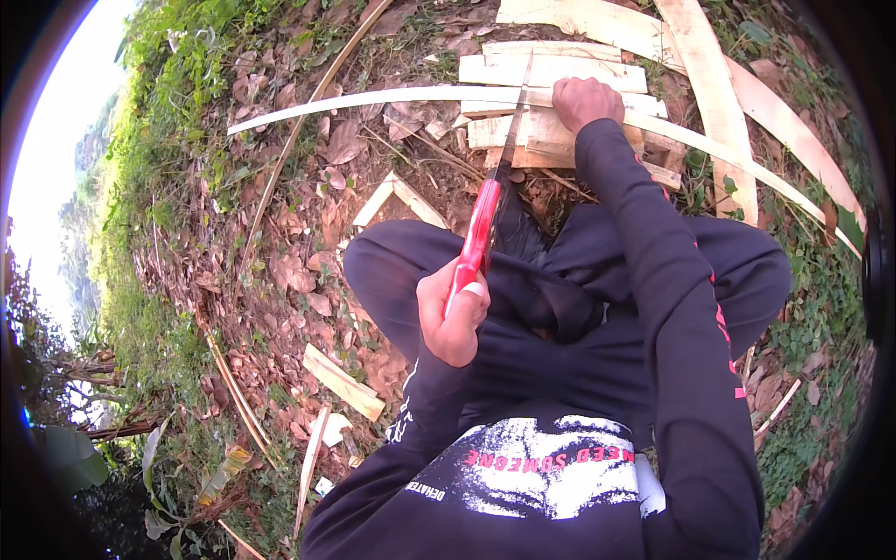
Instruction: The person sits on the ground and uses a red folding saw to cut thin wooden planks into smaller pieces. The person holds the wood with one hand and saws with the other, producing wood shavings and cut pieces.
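My left hand point(455, 317) is wrapped round the red handle of a hand saw point(483, 219). The saw's narrow dark blade points away from me and crosses a long, thin pale wooden strip point(373, 96). Just to the right of the blade, my right hand point(586, 103) is closed over the strip and bears down on it. Beneath the strip lies a low stack of short wooden pieces point(551, 70). How deep the blade sits in the strip cannot be made out.
Wide pale planks point(714, 84) lie crossed at the far right. An angled wooden piece point(401, 198) rests near my left knee. A short wood block point(343, 381) and thin sticks point(233, 387) are on the leafy ground at left. My crossed legs point(401, 252) are close below the saw.
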A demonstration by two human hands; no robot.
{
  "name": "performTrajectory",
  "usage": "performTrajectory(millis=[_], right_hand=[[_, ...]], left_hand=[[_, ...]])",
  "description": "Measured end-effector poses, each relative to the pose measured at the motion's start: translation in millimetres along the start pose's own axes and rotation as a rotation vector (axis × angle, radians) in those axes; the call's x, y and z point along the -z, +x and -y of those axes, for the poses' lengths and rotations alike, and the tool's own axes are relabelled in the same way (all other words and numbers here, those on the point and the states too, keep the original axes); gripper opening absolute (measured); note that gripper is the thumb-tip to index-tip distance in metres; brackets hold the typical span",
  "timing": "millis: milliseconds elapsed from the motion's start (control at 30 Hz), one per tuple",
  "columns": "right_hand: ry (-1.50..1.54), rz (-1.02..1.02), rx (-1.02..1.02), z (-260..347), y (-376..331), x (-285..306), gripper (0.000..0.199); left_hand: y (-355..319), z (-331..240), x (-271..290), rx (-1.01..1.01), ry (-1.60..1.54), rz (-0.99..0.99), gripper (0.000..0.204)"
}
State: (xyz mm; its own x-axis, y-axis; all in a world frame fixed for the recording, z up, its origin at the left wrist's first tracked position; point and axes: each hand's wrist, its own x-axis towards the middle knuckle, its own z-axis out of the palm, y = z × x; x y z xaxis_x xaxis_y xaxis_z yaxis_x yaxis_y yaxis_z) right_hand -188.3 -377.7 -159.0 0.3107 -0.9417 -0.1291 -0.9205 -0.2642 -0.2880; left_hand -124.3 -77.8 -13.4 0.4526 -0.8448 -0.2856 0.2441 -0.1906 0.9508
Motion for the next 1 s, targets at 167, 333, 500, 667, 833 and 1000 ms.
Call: performTrajectory(millis=[167, 333, 500, 667, 833, 1000], right_hand=[[-0.005, 0.036, 0.001, 3, -4, 1, 0.049], [0.029, -0.017, -0.054, 3, 6, -2, 0.049], [0.009, -0.026, -0.009, -3, -1, -1, 0.048], [0.040, -0.035, 0.016, 6, -14, -5, 0.049], [0.063, -0.058, -0.043, 3, -5, 0, 0.050], [0.048, -0.095, -0.036, -5, 0, -8, 0.047]], left_hand=[[74, 17, -18, 0.001, -0.070, -0.021, 0.018], [24, -3, -15, 0.051, -0.047, -0.036, 0.017], [-17, -11, -5, 0.049, -0.020, -0.043, 0.017], [65, 23, -22, -0.021, 0.043, -0.033, 0.019], [61, 5, -32, -0.012, 0.023, -0.066, 0.020], [-6, -12, -4, 0.059, -0.086, -0.021, 0.012]])
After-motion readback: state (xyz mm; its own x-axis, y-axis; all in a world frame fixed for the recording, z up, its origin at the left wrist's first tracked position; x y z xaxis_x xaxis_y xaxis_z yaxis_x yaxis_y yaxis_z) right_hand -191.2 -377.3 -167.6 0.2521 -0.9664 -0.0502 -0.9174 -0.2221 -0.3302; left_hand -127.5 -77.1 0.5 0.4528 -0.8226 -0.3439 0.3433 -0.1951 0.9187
